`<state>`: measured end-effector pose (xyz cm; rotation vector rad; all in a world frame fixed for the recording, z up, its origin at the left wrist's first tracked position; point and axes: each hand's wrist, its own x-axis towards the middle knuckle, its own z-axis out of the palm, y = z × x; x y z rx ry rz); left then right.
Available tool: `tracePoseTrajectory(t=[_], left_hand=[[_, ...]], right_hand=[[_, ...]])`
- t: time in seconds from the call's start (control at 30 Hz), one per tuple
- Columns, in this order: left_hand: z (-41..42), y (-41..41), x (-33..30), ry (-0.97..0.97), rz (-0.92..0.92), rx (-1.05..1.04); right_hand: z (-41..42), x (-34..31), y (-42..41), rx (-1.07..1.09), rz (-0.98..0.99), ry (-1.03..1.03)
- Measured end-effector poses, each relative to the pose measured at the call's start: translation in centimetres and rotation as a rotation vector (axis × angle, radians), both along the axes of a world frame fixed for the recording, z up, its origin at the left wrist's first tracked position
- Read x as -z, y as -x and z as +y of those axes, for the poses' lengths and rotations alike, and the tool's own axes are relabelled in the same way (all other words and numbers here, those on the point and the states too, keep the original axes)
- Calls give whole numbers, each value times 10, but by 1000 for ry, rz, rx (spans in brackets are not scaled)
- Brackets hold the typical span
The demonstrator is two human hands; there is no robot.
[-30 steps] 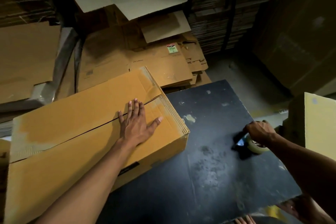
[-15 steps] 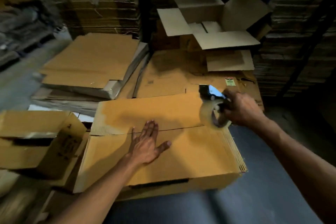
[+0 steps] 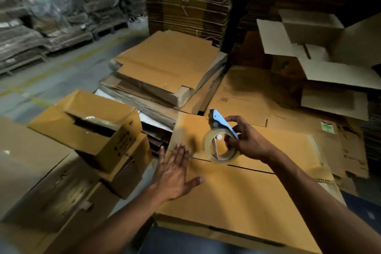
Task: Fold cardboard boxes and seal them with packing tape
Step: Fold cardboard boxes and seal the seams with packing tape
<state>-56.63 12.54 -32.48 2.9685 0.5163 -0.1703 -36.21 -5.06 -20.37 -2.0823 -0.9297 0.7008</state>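
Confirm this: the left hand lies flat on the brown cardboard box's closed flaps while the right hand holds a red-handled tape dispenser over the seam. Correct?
Not quite. In the head view, the tape dispenser gripped by the right hand has a light blue handle, not red. The left hand does lie flat on the brown cardboard box.

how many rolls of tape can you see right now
1: the tape roll sits in the blue dispenser gripped by the right hand, over the box seam. Others may be hidden.

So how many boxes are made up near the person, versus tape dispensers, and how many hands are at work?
Made-up cardboard boxes: 3: box being sealed, small box, open pale box
Tape dispensers: 1
Hands: 2: left hand, right hand
Total: 6
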Motion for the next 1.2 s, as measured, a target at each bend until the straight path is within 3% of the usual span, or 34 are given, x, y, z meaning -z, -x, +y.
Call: tracePoseTrajectory(t=[0.13, 0.2, 0.3, 0.37, 0.5, 0.57, 0.73, 0.9, 1.0, 1.1, 1.2], left_hand=[[4, -2, -4, 37, -28, 26], [13, -6, -9, 167, -163, -30], [28, -8, -21, 593, -530, -295], [33, -10, -43, 923, -666, -475], [31, -15, -98, 1612, -507, -720], [33, -11, -109, 1736, -460, -716], [44, -1, -115, 1725, -508, -669], [60, 2, -113, 1930, -523, -746], [59, -3, -109, 1942, -550, -792], [59, -8, -111, 1814, -637, -872], [68, -10, -105, 1435, -719, -870]], right_hand=[[11, -3, 1, -21, -91, 47], [14, -5, 3, -18, -127, 45], [18, -13, 10, -5, -163, 67], [22, -18, 17, -22, -191, 92], [33, -25, 28, -64, -351, 139], [40, -24, 31, -94, -470, 175], [52, -22, 37, -162, -693, 249], [64, -31, 44, -203, -639, 184], [72, -39, 50, -220, -551, 146], [76, -46, 52, -237, -530, 154], [75, -53, 50, -271, -547, 156]])
